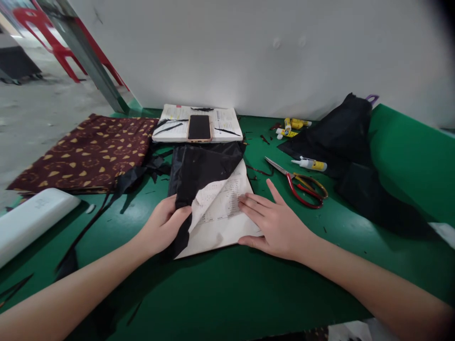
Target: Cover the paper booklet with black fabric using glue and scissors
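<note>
My left hand (165, 225) pinches the folded edge of a black cloth (202, 166), which is lifted over a printed paper sheet (216, 232). The sheet's upper left part is folded back along with the cloth. My right hand (272, 220) lies flat on the right side of the sheet, fingers spread and holding nothing. Scissors with red handles (302, 187) lie on the table right of the sheet. A small white glue bottle with a yellow label (311, 164) rests beyond them.
An open book (170, 113) carries a phone (199, 128) at the back. Brown patterned cloth (95, 156) and a white box-like object (35, 218) lie left. Yellow tubes (296, 123) and black cloth (337, 128) are at right. Scraps dot the green table (213, 293).
</note>
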`<action>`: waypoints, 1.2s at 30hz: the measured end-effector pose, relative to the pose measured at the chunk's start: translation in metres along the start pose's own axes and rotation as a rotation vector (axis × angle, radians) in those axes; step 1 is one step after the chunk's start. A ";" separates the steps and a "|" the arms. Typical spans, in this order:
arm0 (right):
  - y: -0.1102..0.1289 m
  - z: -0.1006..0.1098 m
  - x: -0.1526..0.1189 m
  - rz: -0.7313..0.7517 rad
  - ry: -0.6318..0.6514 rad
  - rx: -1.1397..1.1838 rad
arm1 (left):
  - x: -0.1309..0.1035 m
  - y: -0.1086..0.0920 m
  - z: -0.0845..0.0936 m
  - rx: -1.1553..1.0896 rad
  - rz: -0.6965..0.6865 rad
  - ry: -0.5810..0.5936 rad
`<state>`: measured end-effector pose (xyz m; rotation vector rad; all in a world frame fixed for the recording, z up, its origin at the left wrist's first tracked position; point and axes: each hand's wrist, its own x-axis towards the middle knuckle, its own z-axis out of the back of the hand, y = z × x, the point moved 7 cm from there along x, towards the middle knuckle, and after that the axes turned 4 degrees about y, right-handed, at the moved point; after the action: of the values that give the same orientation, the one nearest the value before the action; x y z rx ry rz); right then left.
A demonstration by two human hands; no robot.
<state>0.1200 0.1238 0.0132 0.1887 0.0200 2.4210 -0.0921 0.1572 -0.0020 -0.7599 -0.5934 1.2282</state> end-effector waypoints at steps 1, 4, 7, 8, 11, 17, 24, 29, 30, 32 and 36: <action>0.001 0.001 0.000 -0.001 -0.013 -0.005 | -0.001 0.001 0.000 -0.005 -0.005 -0.009; 0.002 0.004 -0.002 -0.003 -0.082 -0.019 | -0.002 0.000 0.002 -0.008 -0.043 -0.061; 0.002 0.007 -0.003 0.000 -0.153 -0.026 | -0.004 0.001 0.005 -0.016 -0.048 -0.121; 0.002 0.008 -0.003 0.002 -0.166 -0.027 | -0.005 0.001 0.006 -0.020 -0.042 -0.136; 0.000 0.010 -0.002 0.003 -0.188 -0.014 | -0.010 0.002 0.010 -0.030 -0.016 -0.179; -0.006 0.014 0.000 -0.030 -0.232 0.047 | -0.028 0.001 0.020 -0.044 0.050 -0.289; -0.009 0.014 0.002 -0.046 -0.258 0.075 | -0.035 0.010 0.030 -0.090 0.146 -0.401; -0.009 0.013 0.002 -0.039 -0.268 0.083 | -0.038 0.016 0.032 -0.104 0.164 -0.460; -0.009 0.013 0.002 -0.038 -0.270 0.080 | -0.039 0.017 0.032 -0.105 0.165 -0.471; -0.009 0.013 0.002 -0.039 -0.273 0.077 | -0.041 0.018 0.032 -0.104 0.161 -0.489; -0.011 0.015 0.002 -0.044 -0.268 0.094 | -0.043 0.017 0.033 -0.080 0.120 -0.517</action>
<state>0.1277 0.1328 0.0271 0.5486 0.0162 2.3332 -0.1376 0.1242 0.0051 -0.5461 -1.0350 1.5322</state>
